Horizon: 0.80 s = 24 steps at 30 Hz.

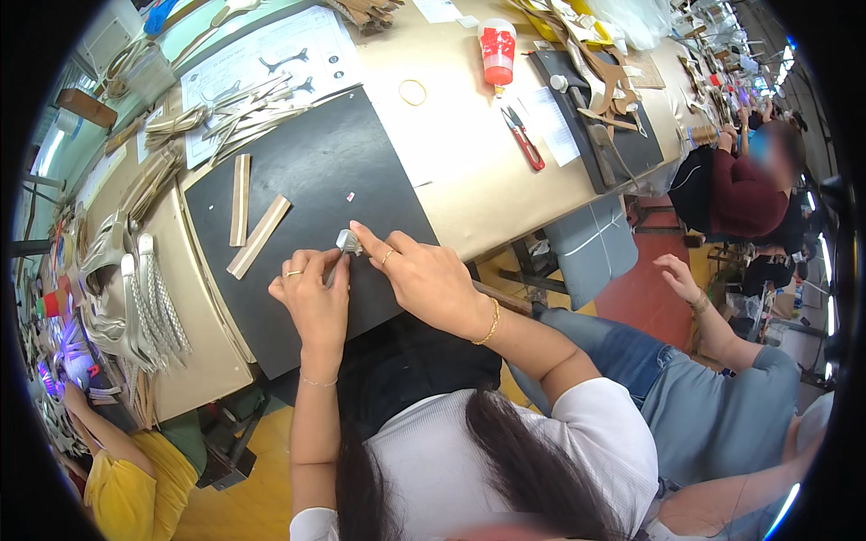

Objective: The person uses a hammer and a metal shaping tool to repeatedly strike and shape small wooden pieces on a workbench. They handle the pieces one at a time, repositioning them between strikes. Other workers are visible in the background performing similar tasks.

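Over the black mat (307,162), my two hands meet at a small silvery-white piece (347,241) whose kind I cannot make out. My left hand (316,288) is closed in a pinch at its lower end, thumb against fingertips. My right hand (424,278) reaches in from the other side, index finger extended along the piece and the other fingers curled under; its thumb is hidden. Left of my hands lie two flat tan-and-brown strips, one nearly upright (240,200) and one slanted (259,236). A tiny pink scrap (350,196) rests just beyond my fingers.
Bundled pale strips (244,113) lie across a printed sheet (334,41) at the mat's far edge. Braided straps (149,302) hang at the left. Red-handled snips (525,142) and a red-and-clear bottle (498,54) stand right. A co-worker in grey-blue (731,406) sits close by.
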Each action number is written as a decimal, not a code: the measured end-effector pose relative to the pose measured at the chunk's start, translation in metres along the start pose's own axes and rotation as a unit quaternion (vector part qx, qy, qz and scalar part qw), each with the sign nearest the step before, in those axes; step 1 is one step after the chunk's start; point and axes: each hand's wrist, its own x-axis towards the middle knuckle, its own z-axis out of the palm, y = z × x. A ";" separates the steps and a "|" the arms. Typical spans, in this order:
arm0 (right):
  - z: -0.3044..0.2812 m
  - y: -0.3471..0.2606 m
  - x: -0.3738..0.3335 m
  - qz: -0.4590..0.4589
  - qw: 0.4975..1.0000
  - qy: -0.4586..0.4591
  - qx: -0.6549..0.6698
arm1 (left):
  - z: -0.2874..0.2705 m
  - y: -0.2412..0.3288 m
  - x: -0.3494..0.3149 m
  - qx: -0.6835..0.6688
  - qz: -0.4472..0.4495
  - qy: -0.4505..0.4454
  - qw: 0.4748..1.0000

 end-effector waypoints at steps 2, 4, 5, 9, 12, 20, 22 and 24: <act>-0.001 0.000 0.000 -0.003 1.000 0.014 0.008 | 0.003 0.000 0.002 -0.001 0.001 -0.002 1.000; -0.001 0.000 -0.001 -0.008 0.999 0.042 0.026 | 0.006 0.002 0.003 0.001 -0.003 -0.007 1.000; -0.001 0.000 0.000 0.002 0.999 0.030 0.017 | 0.007 0.003 0.004 0.009 0.000 -0.005 1.000; 0.000 0.001 0.002 0.012 1.000 0.008 0.000 | 0.006 0.007 0.003 0.042 0.007 -0.003 0.999; 0.000 0.001 0.002 0.017 1.000 0.007 0.004 | 0.003 0.008 0.000 0.054 0.010 -0.005 0.998; -0.001 0.000 0.002 0.020 1.000 0.013 0.014 | 0.001 0.001 0.005 -0.014 -0.018 -0.018 1.000; -0.001 0.000 0.002 0.024 1.000 0.011 0.016 | 0.002 0.001 0.005 -0.026 -0.020 -0.009 0.999; -0.001 0.000 0.002 0.026 0.999 0.013 0.015 | 0.003 0.002 0.005 -0.034 -0.023 -0.008 0.999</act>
